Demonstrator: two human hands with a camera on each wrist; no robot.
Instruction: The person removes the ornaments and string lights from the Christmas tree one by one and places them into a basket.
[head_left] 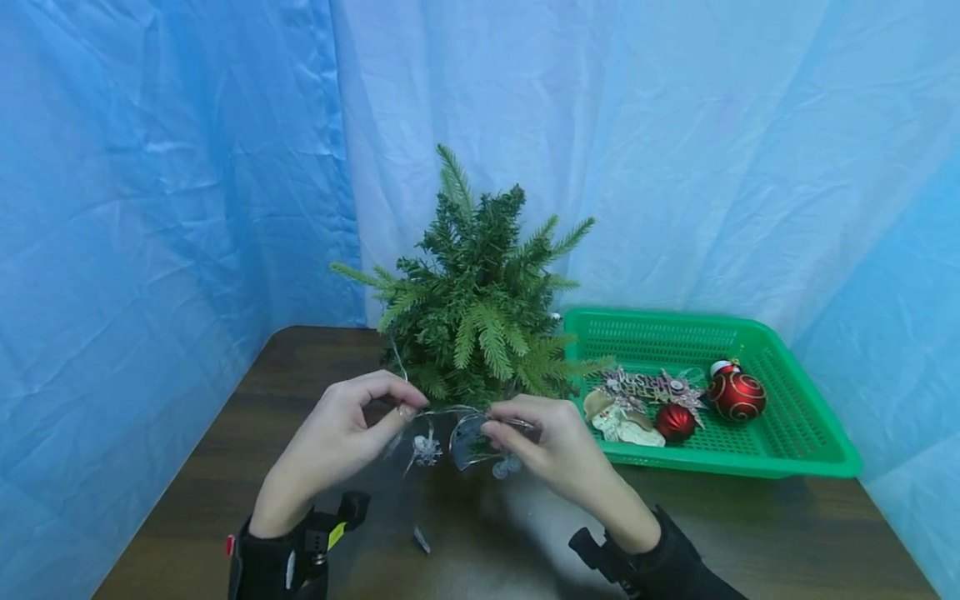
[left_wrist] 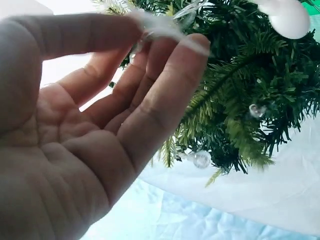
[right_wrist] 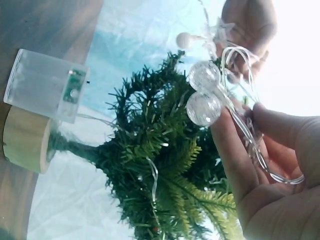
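Note:
A small green Christmas tree stands on the dark table. In front of it, my left hand pinches a thin clear strand of string lights between thumb and fingertips. My right hand holds a looped bundle of the same lights between its thumb and fingers. Clear crackled balls hang beside those right fingers in the right wrist view. Part of the strand lies along the branches. A translucent battery box sits by the tree's wooden base.
At the right, a green plastic basket holds a large red ball, a smaller red ball and a glittery lettered sign. A small thin piece lies on the table near the front. Blue curtains hang around.

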